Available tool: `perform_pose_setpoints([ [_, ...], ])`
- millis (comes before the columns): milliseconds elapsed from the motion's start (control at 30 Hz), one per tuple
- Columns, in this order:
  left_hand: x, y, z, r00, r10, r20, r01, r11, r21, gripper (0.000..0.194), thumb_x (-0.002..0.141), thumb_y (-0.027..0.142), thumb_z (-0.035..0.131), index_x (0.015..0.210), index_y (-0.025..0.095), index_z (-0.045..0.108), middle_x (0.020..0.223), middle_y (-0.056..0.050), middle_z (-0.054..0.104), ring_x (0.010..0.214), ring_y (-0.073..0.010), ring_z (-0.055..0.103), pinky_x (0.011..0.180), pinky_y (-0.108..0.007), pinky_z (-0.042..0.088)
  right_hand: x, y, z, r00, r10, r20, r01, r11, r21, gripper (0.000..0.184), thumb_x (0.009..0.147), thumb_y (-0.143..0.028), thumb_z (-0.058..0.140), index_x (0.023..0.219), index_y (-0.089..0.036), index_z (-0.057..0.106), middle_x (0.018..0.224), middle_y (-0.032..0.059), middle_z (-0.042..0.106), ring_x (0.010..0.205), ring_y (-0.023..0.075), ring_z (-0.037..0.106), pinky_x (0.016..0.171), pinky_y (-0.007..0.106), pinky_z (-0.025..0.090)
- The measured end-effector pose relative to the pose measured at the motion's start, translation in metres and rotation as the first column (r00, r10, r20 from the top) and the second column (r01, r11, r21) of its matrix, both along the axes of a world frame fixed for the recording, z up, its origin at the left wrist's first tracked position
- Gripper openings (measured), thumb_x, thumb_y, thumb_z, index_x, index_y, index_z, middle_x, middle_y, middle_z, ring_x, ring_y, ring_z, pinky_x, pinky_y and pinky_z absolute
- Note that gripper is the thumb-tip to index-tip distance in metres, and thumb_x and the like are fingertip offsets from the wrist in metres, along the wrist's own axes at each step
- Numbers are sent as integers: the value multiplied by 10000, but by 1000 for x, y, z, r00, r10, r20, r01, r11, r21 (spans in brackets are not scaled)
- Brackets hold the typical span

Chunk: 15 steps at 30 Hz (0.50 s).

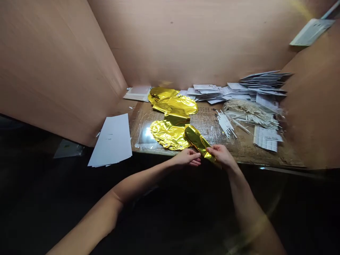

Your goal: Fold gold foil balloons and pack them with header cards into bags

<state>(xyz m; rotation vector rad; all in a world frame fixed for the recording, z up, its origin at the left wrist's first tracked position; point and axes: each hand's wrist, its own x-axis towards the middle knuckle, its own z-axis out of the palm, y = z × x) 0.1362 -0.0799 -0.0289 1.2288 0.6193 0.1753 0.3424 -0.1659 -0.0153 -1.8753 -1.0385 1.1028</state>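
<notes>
One gold foil (197,138) seems already folded, pinched in the right hand (223,156) at the front edge of the tabletop (245,152), the half-curled left hand (187,157) is close beside, its grip I cannot tell, and other foils (170,134) lie spread, apparently not yet folded

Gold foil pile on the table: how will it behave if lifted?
The gold foil pile is probably floppy, given its wrinkled edges. Its sheets look thin, so it's likely light. Its shiny surface suggests layers may slide.

Beyond the fingers (196,156): plain back wall (172,46). Left of them: left panel (53,67). Far right: right panel (316,106). Brown bench (241,153) extends ahead, bearing bright glare (148,134) leftward; darkness below.
</notes>
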Motion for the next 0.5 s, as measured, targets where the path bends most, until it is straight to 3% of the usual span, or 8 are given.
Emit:
perform_pose_setpoints([
  [67, -14, -23, -16, 984, 163, 75, -146, 970, -193, 598, 790, 673, 821, 968, 113, 712, 921, -99, 753, 790, -164, 711, 800, -307, 567, -36, -31, -11, 982, -81, -170, 86, 996, 23, 624, 694, -820, 766, 689, -224, 583, 573, -4, 596, 495, 142, 489, 487, 278, 382],
  [133, -27, -33, -19, 960, 263, 99, -235, 944, -231, 639, 719, 679, 870, 972, 108, 733, 923, -92, 756, 787, -172, 698, 785, -301, 553, -65, -54, -15, 948, -194, -253, 213, 975, 53, 569, 729, -756, 817, 780, -218, 640, 658, 17, 669, 553, 173, 568, 525, 293, 452],
  [200, -38, -33, -11, 971, 206, 125, -173, 957, -232, 597, 713, 629, 893, 964, 105, 756, 933, -91, 762, 810, -190, 698, 796, -305, 543, -84, -64, -14, 919, -259, -299, 304, 946, 115, 519, 738, -682, 870, 908, -224, 694, 803, 42, 745, 662, 206, 654, 604, 311, 527],
  [300, -48, -26, 10, 973, 76, 219, -25, 974, -223, 473, 768, 504, 883, 1027, 122, 779, 995, -87, 769, 879, -200, 704, 858, -308, 533, -96, -58, -7, 853, -193, -485, 303, 939, 160, 477, 755, -590, 899, 1037, -245, 728, 930, 54, 786, 758, 230, 713, 696, 346, 582],
  [400, -53, -20, 26, 956, 148, 253, -105, 979, -175, 324, 797, 359, 818, 1042, 149, 783, 987, -63, 766, 875, -183, 688, 850, -290, 521, -98, -46, 2, 787, -142, -601, 314, 930, 191, 347, 796, -477, 876, 1039, -258, 761, 874, 34, 779, 713, 219, 703, 676, 346, 573],
  [500, -58, -17, 31, 963, 211, 167, -197, 976, -94, 175, 794, 292, 715, 844, 136, 778, 810, -48, 727, 725, -146, 624, 709, -258, 481, -101, -40, 10, 823, -134, -552, 324, 909, 263, 113, 805, -348, 822, 832, -247, 781, 760, 14, 719, 629, 179, 629, 600, 311, 515],
])
